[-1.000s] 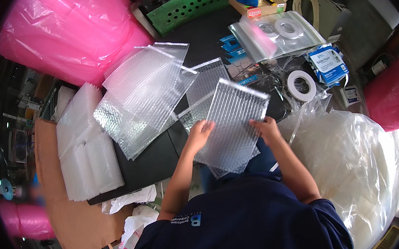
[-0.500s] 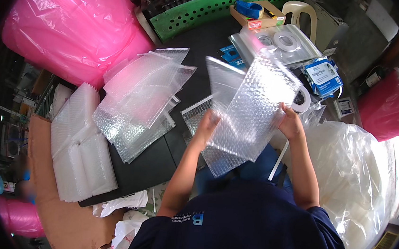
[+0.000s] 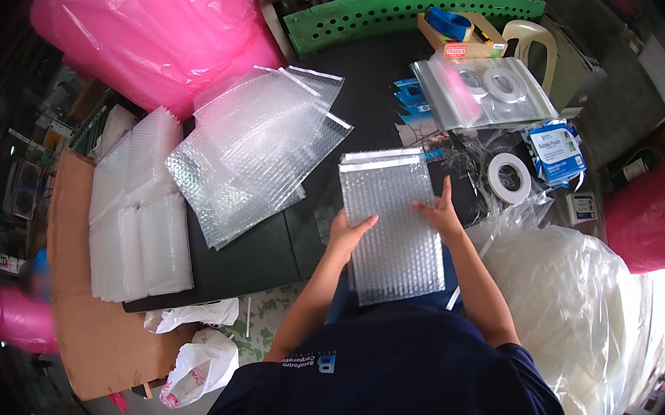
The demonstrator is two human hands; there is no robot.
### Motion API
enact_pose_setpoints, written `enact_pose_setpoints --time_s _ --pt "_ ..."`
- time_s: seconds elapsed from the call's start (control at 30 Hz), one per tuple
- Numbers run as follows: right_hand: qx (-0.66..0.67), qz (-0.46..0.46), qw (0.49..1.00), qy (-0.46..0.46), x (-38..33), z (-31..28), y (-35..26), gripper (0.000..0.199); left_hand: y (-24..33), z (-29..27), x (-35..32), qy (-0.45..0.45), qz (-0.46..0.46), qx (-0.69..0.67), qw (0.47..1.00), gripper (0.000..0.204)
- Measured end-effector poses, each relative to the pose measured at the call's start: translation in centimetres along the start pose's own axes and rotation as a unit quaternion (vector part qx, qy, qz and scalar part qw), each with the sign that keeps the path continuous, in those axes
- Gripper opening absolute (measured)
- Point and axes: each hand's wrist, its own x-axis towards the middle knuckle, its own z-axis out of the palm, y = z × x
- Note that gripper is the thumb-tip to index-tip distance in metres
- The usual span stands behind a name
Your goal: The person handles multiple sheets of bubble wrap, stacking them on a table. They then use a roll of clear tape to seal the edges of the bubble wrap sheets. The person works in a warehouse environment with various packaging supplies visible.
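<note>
A: What has moved since half a second ago?

B: The rectangular stack of clear bubble-wrap pouches [image 3: 394,248]. It was fanned out and tilted; now it is squared up, its silvery flap ends pointing far.

A: And the containers, nearest first?

B: On the floor at near left, a crumpled white plastic bag [image 3: 204,362] with red print; its contents I can't make out. At near right, a large, bulging clear plastic bag [image 3: 567,323], pale inside.

A: Where do the pouches lie against the hands?

B: Between them. The bare left hand [image 3: 347,236] grips the left edge, thumb flat on the upper face.

A: The right?

B: The bare right hand [image 3: 444,219] has its thumb on the stack's right side and its index finger raised wide of it. Whether the other fingers grip underneath, I can't tell.

A: Farther off?

B: Left of the stack, a loose, overlapping pile of clear bubble-wrap pouches [image 3: 254,157] on the black tabletop [image 3: 265,249]. At far right, a shallow brown cardboard box [image 3: 485,44] with a blue ring-shaped roll [image 3: 448,25] in or on it; I can't tell which.
</note>
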Motion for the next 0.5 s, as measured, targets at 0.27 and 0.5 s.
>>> enact_pose_setpoints --time_s 0.27,0.5 --pt "0.163 -0.208 0.963 -0.062 -4.6 0.7 -16.2 0.048 12.9 -0.3 -1.6 -0.142 0.23 0.03 0.962 0.053" --pt "-0.201 -0.102 0.971 -0.073 -0.8 -3.3 -8.0 0.043 12.6 -7.0 9.7 0.003 0.242 0.247 0.938 0.081"
